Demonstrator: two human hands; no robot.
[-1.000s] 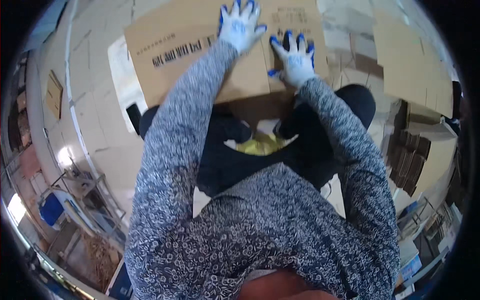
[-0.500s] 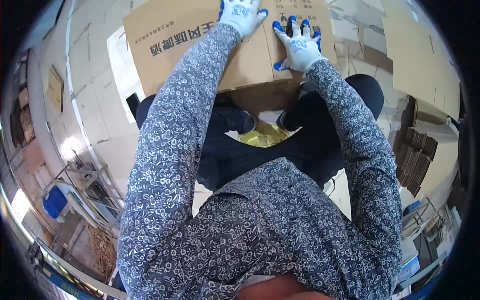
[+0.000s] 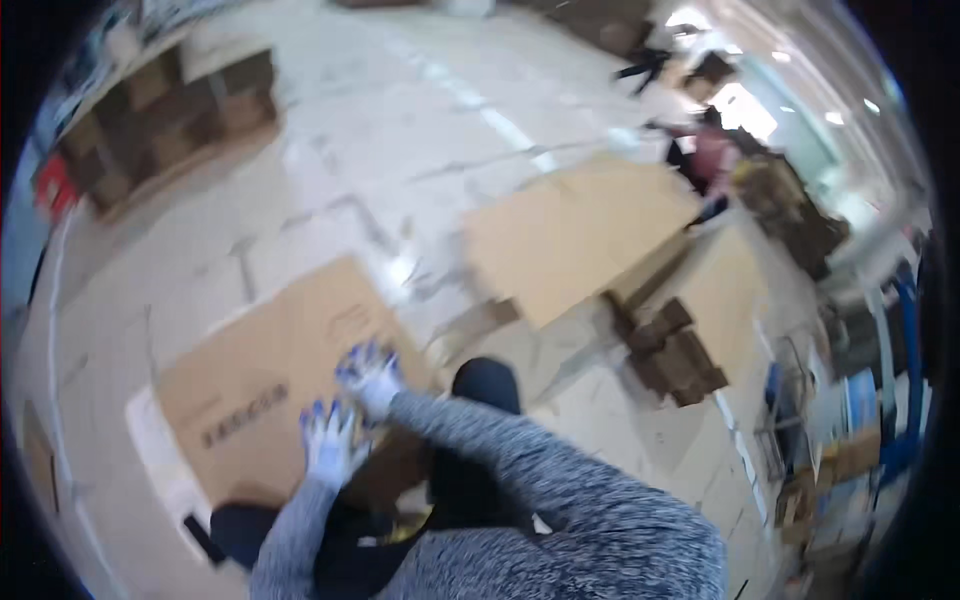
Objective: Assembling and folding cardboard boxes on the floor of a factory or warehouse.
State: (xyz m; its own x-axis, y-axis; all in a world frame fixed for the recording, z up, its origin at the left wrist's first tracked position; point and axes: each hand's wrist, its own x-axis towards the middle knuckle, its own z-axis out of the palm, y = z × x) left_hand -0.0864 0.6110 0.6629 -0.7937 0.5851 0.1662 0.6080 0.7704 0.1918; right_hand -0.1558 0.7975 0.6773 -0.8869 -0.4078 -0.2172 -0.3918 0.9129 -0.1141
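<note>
A brown cardboard carton sheet (image 3: pixel 270 370) with dark print lies in front of my knees. My left hand (image 3: pixel 332 447), in a white glove with blue fingertips, rests on it near the edge closest to me, fingers spread. Just right of it and a little farther out, my right hand (image 3: pixel 370 382) in a matching glove also lies on the cardboard. Its fingers look apart, though motion smears them. Neither hand seems to hold anything. Below the hands, the carton's near side drops into shadow between my legs.
A large flat cardboard sheet (image 3: pixel 580 235) lies to the right, beside a stack of dark brown folded cardboard (image 3: pixel 675 355). Filled brown boxes (image 3: pixel 170 125) stand far left. A person (image 3: pixel 712 150) is at the far right. Blue racking (image 3: pixel 905 370) rises at the right edge.
The view has swung right and up, blurring the picture. My left hand has come back toward the carton's near edge, and my right hand now lies farther out than the left.
</note>
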